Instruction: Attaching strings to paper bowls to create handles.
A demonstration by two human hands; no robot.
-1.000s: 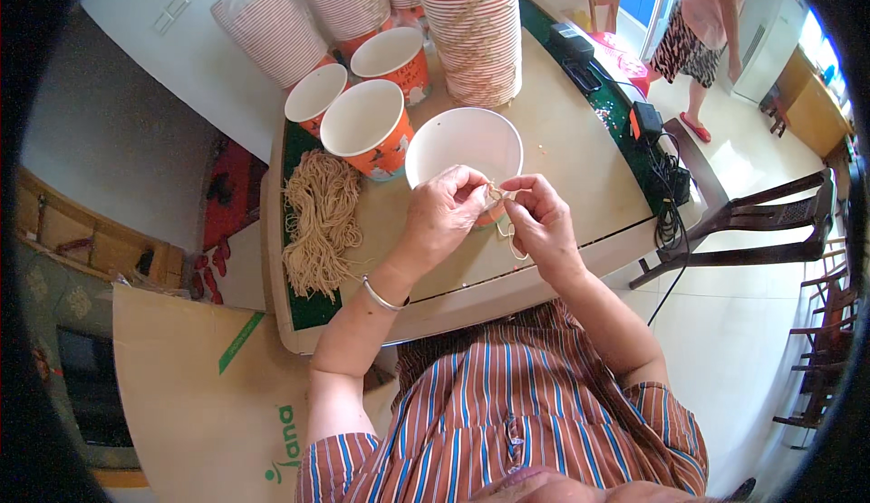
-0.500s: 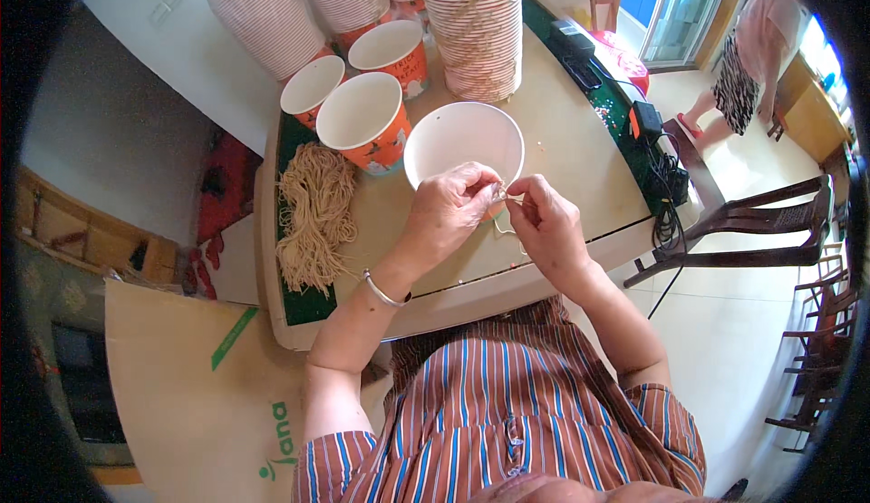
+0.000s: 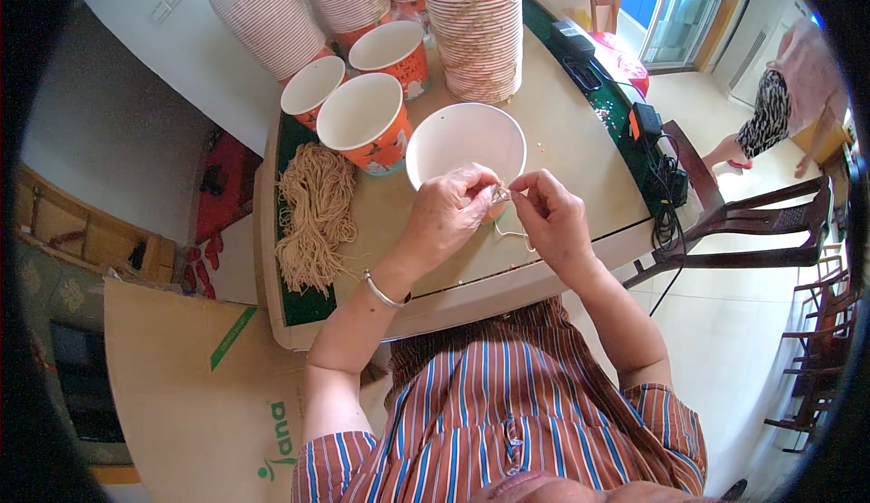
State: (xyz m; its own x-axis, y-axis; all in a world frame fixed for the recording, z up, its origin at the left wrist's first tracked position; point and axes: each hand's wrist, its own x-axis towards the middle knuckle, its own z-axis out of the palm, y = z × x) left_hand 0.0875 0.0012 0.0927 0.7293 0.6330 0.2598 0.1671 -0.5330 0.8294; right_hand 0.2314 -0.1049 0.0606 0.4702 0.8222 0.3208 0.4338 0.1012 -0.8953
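My left hand (image 3: 449, 213) pinches a pale cord (image 3: 501, 194) at the near rim of a white-lined paper bucket (image 3: 466, 140). Thumb and fingertips of my right hand (image 3: 555, 219) are closed on the same cord, just to the right. It looks looped or knotted between my fingertips, though the detail is too small to make out. A loose tail of it hangs below toward the tabletop. Left of my hands lies a bundle of similar cords (image 3: 315, 208).
Orange paper buckets (image 3: 391, 145) stand beyond the cord bundle, with a tall bucket stack (image 3: 471, 45) behind. Black adapters and cables (image 3: 669, 181) run along the table's right edge. A dark chair (image 3: 761, 222) stands at right. Another person (image 3: 797, 86) is at far right.
My right hand has shifted slightly at the cord, and the hanging tail has changed its curve. The other person has moved further right. The buckets stay in place.
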